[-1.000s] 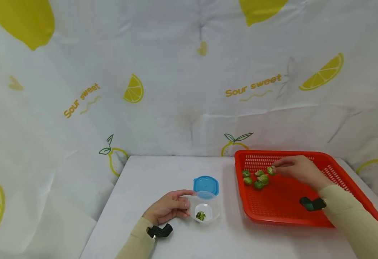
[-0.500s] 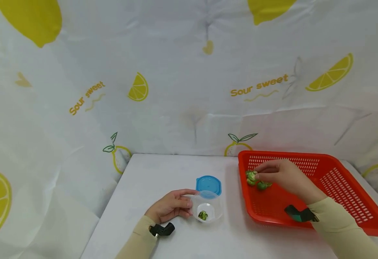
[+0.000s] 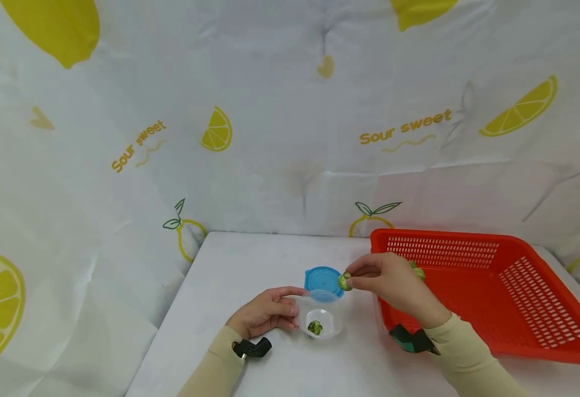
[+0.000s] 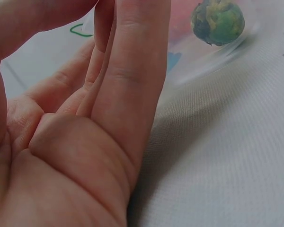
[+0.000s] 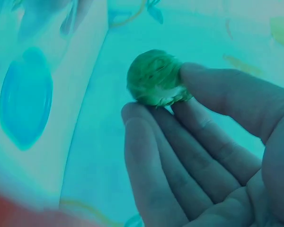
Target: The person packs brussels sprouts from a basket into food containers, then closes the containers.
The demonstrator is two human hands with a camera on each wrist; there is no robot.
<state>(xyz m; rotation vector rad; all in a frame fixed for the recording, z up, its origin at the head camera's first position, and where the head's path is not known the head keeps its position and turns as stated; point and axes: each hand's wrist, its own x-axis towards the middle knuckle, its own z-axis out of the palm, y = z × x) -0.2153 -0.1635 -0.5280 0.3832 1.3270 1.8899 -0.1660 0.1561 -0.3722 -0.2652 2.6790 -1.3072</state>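
My right hand (image 3: pixel 394 284) pinches a Brussels sprout (image 3: pixel 345 281) between thumb and fingertips, over the table between the basket and the bowl. The right wrist view shows this green sprout (image 5: pixel 154 78) close up, under a blue-green cast. With thumb and fingers, my left hand (image 3: pixel 267 312) holds the side of a small clear plastic bowl (image 3: pixel 333 325) standing on the table. One dark-spotted Brussels sprout (image 3: pixel 315 327) lies inside that bowl; the left wrist view has it (image 4: pixel 218 22) through the clear wall.
A blue lid (image 3: pixel 323 278) lies just behind the bowl, partly overlapped by its rim. On the right stands a large red basket (image 3: pixel 488 309); sprouts (image 3: pixel 419 272) at its left end are mostly hidden by my right hand. A lemon-print sheet (image 3: pixel 280 110) hangs behind the table.
My right hand has moved left with the sprout, out of the red basket and toward the bowl. The left hand keeps its hold on the bowl. The head view has shifted slightly.
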